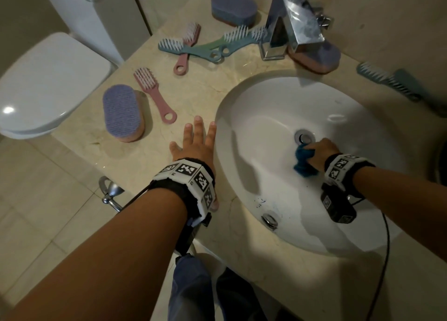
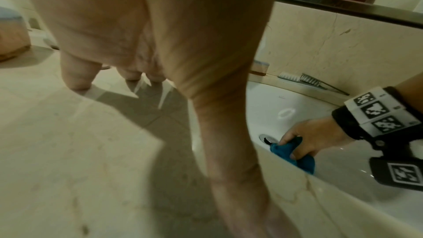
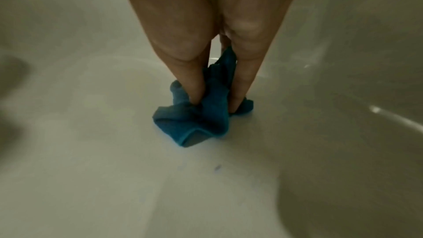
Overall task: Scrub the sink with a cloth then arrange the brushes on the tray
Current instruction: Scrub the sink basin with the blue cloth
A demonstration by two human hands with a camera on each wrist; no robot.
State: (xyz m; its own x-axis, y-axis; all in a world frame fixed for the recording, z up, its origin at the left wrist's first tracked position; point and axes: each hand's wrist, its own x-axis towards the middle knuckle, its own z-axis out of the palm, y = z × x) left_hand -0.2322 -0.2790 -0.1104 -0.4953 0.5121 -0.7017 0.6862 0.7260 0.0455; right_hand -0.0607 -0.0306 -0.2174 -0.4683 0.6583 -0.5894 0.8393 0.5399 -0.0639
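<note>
A: What has the right hand (image 1: pixel 323 151) got?

B: A blue cloth (image 1: pixel 303 162), bunched up, its grip closed round it, fingers (image 3: pixel 194 86) pressing it onto the floor of the sink (image 1: pixel 266 117). The drain (image 1: pixel 303 136) is just beyond the grip, almost touching the cloth.

A: And the left hand (image 1: pixel 193 139)?

B: Flat on the table (image 1: pixel 205 86), grip slack and holding nothing, fingers spread, just outside the sink rim.

A: What lies around it?

B: Ahead and to the left of it, a pad (image 1: pixel 123 112) and a pink brush (image 1: pixel 154 93) side by side. Farther on, a heap of brushes (image 1: pixel 205 44) crossing one another, then a second pad (image 1: pixel 233 7) by the wall.

A: Near the cloth hand?

B: The tap (image 1: pixel 290 23) stands over the far rim, well beyond the grip, hiding part of a third pad (image 1: pixel 316 59). A dark brush (image 1: pixel 389 81) lies to the right of that, blurred.

A: Anything else?

B: A toilet (image 1: pixel 48 83) far left.
</note>
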